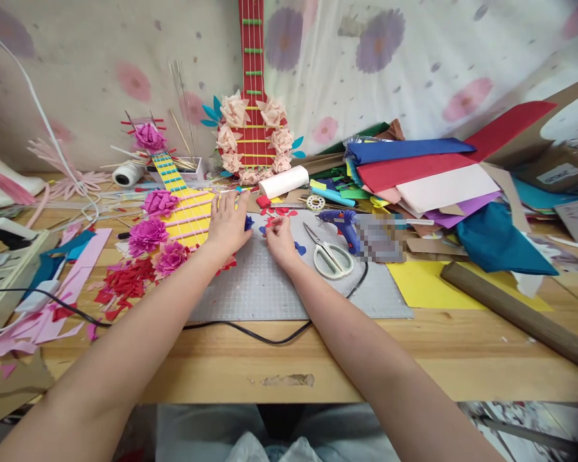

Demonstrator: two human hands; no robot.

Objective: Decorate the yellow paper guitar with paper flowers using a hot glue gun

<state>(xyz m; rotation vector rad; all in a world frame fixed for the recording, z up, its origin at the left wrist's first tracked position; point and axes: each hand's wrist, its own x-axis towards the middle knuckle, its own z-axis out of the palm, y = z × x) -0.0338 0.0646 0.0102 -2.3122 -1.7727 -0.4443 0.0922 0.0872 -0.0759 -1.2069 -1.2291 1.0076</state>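
Observation:
My left hand lies flat with fingers spread over the lower right of a yellow paper instrument decorated with pink paper flowers and strings. A bit of dark blue paper shows beside its thumb. My right hand is closed in a pinch above the grey cutting mat; what its fingertips hold, if anything, is hidden. Small red paper pieces lie just beyond it, and a blue paper piece is at its right. Scissors rest on the mat, right of that hand.
A blue glue gun lies behind the scissors, its black cable crossing the front. A red instrument with pale flowers stands at the back. Coloured paper is piled at right, near a brown roll. Red scraps lie left.

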